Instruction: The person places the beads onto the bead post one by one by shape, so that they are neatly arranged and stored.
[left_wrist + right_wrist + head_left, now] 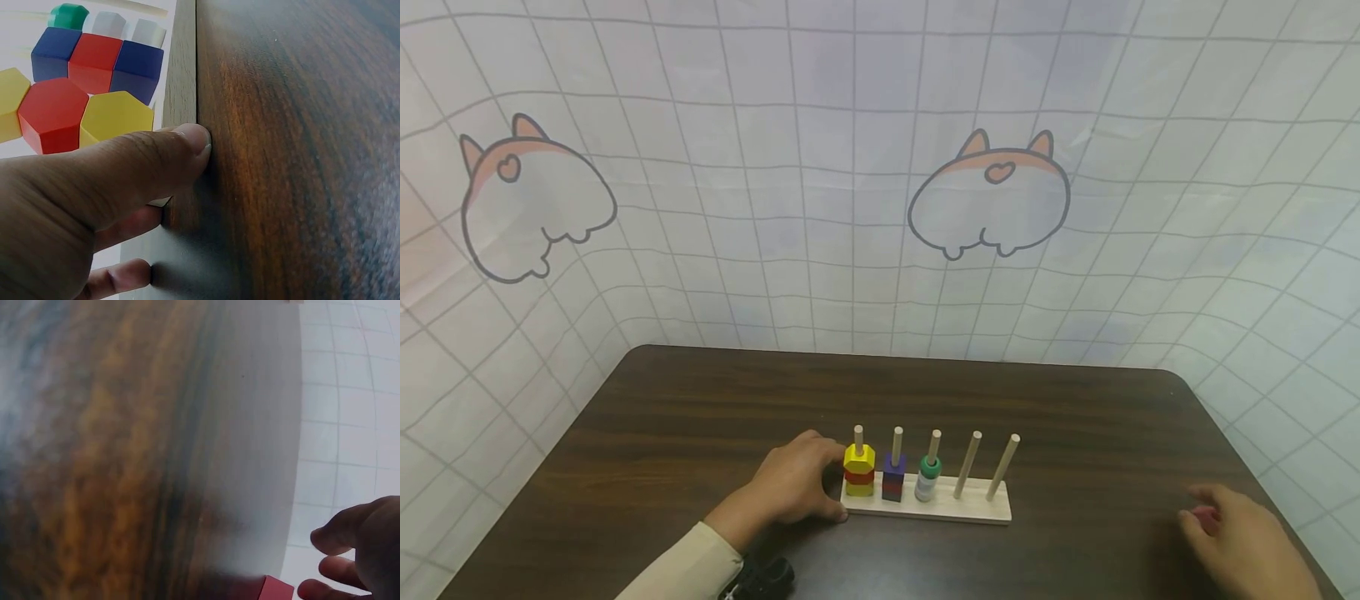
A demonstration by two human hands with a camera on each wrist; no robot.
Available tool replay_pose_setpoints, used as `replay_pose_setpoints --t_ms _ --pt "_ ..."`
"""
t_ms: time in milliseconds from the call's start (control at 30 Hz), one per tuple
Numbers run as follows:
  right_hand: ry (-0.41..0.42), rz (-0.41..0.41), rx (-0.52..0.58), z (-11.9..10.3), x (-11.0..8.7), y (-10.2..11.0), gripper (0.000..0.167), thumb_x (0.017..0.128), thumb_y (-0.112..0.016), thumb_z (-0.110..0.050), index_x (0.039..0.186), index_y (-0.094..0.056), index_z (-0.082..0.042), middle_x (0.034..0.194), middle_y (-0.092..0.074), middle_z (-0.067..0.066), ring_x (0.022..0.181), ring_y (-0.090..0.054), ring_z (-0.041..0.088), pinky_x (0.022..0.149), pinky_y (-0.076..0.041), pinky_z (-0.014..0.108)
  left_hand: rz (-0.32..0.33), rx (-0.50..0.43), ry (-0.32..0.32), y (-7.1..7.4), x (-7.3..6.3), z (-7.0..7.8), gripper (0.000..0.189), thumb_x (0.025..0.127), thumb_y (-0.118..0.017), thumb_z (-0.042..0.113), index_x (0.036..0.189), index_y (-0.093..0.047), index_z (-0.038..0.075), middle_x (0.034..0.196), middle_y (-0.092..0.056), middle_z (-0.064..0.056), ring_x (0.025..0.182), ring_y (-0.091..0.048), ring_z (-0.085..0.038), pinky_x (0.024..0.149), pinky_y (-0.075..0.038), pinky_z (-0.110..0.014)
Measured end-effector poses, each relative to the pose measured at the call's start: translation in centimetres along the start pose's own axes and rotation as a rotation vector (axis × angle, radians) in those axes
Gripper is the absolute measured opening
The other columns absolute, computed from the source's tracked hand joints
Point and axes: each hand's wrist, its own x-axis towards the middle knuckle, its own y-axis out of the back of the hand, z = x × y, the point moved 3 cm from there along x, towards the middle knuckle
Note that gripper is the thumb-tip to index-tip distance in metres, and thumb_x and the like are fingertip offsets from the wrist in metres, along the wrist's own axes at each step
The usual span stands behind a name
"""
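Note:
A wooden peg stand (977, 510) with a row of upright pegs stands near the middle of the table. My left hand (797, 483) holds its left end, the thumb pressed to the front edge and the fingers bent around the end. On the first peg are yellow and red hexagonal blocks (53, 112), on the second blue and red square blocks (94, 59). A green piece (931, 467) tops white ones on the third. The two right pegs (967, 467) carry nothing. At the far right, my right hand (1243, 537) pinches a red block (275, 589), partly hidden by the fingers.
The dark wooden table (700, 400) reaches back to a white grid-patterned curtain (820, 208) that hangs on the far side and both sides. A black wrist strap with a camera (763, 577) sits at the left sleeve, close over the table.

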Motion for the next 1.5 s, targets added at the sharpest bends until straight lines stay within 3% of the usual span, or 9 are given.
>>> replay_pose_setpoints --t_ms 200,367,533,700,800,867,1033,1267,1500 --pt "0.054 0.087 0.002 -0.3 0.0 -0.4 0.033 0.082 -0.077 -0.003 0.108 -0.064 0.012 0.080 -0.070 0.013 0.071 -0.068 0.029 0.063 -0.054 0.047 0.001 0.005 0.004 0.1 0.0 0.0 0.066 0.062 -0.097 0.041 0.119 -0.072 0.020 0.115 -0.070 0.006 0.110 -0.058 -0.019 0.082 -0.053 -0.053" --pt "0.149 0.159 0.043 -1.0 0.0 -0.8 0.032 0.074 -0.082 0.002 0.103 -0.068 0.007 0.079 -0.071 0.003 0.065 -0.059 0.000 0.056 -0.051 0.028 -0.002 0.002 0.010 0.1 0.1 0.0 0.066 0.062 -0.097 0.041 0.120 -0.072 0.020 0.114 -0.070 0.006 0.110 -0.058 -0.020 0.082 -0.053 -0.052" --pt "0.251 0.202 0.090 -1.8 0.2 -1.4 0.039 0.067 -0.085 0.010 0.103 -0.069 0.006 0.081 -0.072 0.006 0.068 -0.059 -0.006 0.056 -0.046 0.015 -0.004 0.002 0.019 0.2 0.1 0.0 0.067 0.062 -0.097 0.041 0.121 -0.072 0.019 0.114 -0.070 0.006 0.109 -0.058 -0.020 0.082 -0.053 -0.054" --pt "0.272 0.249 0.028 -2.5 0.5 -1.4 0.041 0.067 -0.089 0.002 0.104 -0.071 0.001 0.089 -0.073 0.009 0.076 -0.066 0.016 0.057 -0.045 0.031 -0.001 0.003 0.014 0.2 0.2 0.1 0.067 0.063 -0.097 0.041 0.121 -0.072 0.020 0.115 -0.070 0.006 0.109 -0.058 -0.019 0.083 -0.053 -0.053" --pt "0.219 0.208 0.029 -2.6 0.6 -1.4 0.038 0.074 -0.088 -0.005 0.108 -0.070 0.003 0.097 -0.072 0.017 0.088 -0.067 0.037 0.067 -0.048 0.046 -0.004 0.001 0.012 0.2 0.2 0.1 0.067 0.063 -0.097 0.041 0.121 -0.072 0.020 0.115 -0.070 0.006 0.110 -0.057 -0.019 0.084 -0.053 -0.053" --pt "0.178 0.168 0.030 -2.4 0.6 -1.4 0.038 0.077 -0.087 -0.008 0.108 -0.069 0.005 0.096 -0.071 0.018 0.086 -0.067 0.038 0.069 -0.049 0.050 -0.007 -0.001 0.012 0.2 0.1 0.2 0.066 0.063 -0.097 0.040 0.121 -0.072 0.020 0.115 -0.070 0.006 0.110 -0.057 -0.019 0.084 -0.053 -0.053" --pt "0.137 0.100 0.010 -2.2 0.7 -1.4 0.030 0.077 -0.087 -0.008 0.100 -0.070 0.001 0.083 -0.070 0.004 0.067 -0.059 0.015 0.057 -0.047 0.040 -0.009 0.000 0.013 0.2 0.1 0.2 0.064 0.063 -0.097 0.040 0.118 -0.073 0.020 0.114 -0.070 0.006 0.110 -0.058 -0.020 0.083 -0.053 -0.053" --pt "0.166 0.105 0.031 -2.7 0.9 -1.8 0.027 0.075 -0.087 -0.006 0.096 -0.072 -0.005 0.085 -0.073 0.004 0.069 -0.062 0.010 0.059 -0.049 0.037 -0.007 -0.001 0.010 0.1 0.1 0.2 0.063 0.062 -0.097 0.040 0.117 -0.073 0.021 0.114 -0.070 0.006 0.110 -0.058 -0.020 0.082 -0.053 -0.054" --pt "0.237 0.069 0.030 -4.8 1.5 -2.5 0.025 0.076 -0.088 -0.008 0.095 -0.072 -0.011 0.084 -0.068 -0.007 0.068 -0.053 0.002 0.060 -0.049 0.035 -0.003 0.007 0.005 0.1 0.0 0.1 0.062 0.062 -0.097 0.041 0.115 -0.073 0.022 0.112 -0.070 0.007 0.109 -0.058 -0.019 0.081 -0.053 -0.053"
